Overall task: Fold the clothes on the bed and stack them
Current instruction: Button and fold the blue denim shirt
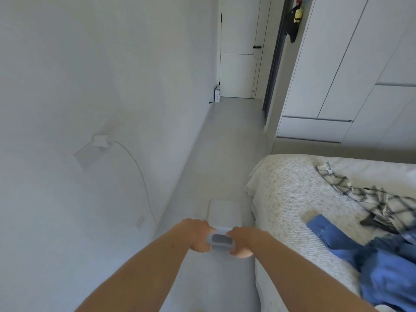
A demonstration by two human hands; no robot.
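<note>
The bed (290,190) with a pale speckled cover fills the lower right. On it lie an unfolded blue garment (369,255) and a crumpled black-and-white plaid garment (382,203). My left hand (198,236) and my right hand (244,242) are out over the floor to the left of the bed. Together they grip a small grey device with a dark screen (221,239), one hand at each end. Neither hand touches the clothes.
A white wall runs along the left with a plugged-in socket (101,140) and a hanging cable (139,172). A flat white box (221,211) lies on the floor beside the bed. White wardrobes (351,64) stand at the right, a door (239,46) at the corridor's end.
</note>
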